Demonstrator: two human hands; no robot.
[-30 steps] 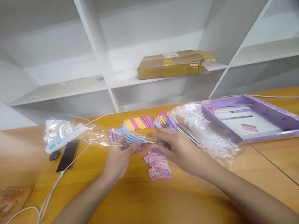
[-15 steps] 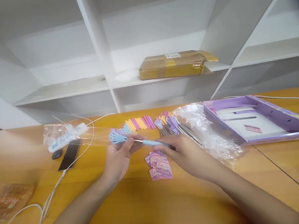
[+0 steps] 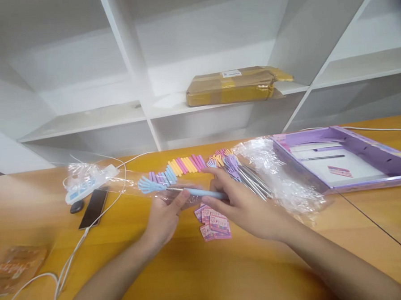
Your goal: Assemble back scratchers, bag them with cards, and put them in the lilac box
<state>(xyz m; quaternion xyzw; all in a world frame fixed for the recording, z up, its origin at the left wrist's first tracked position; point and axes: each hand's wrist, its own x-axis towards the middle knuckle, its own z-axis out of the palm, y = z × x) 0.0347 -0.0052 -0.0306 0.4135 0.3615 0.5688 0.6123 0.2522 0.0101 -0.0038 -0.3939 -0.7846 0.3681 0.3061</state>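
Note:
A back scratcher with a light blue hand-shaped head [image 3: 151,185] lies level between my hands, inside a clear plastic bag that stretches off to the left. My left hand [image 3: 162,221] pinches its rod through the plastic, thumb on top. At the light blue grip's right end, my right hand [image 3: 245,208] has its thumb against the handle and the index finger lifted away; its other fingers are partly hidden. Below the handle lie several pink and purple cards [image 3: 215,223]. Just behind are coloured tubes [image 3: 186,165] in a row and more back scratchers [image 3: 251,178] in a pile.
Crumpled clear plastic [image 3: 283,181] lies beside a purple box [image 3: 323,190] holding a card and thin sticks. To the left are a power strip [image 3: 91,185], a phone [image 3: 94,208] and white cables. A taped carton [image 3: 231,88] sits on the shelf behind.
The back scratcher has shifted left, its head further into the plastic. My left hand has slid along with its grip nearer the blue handle; my right index finger has lifted and stretched out.

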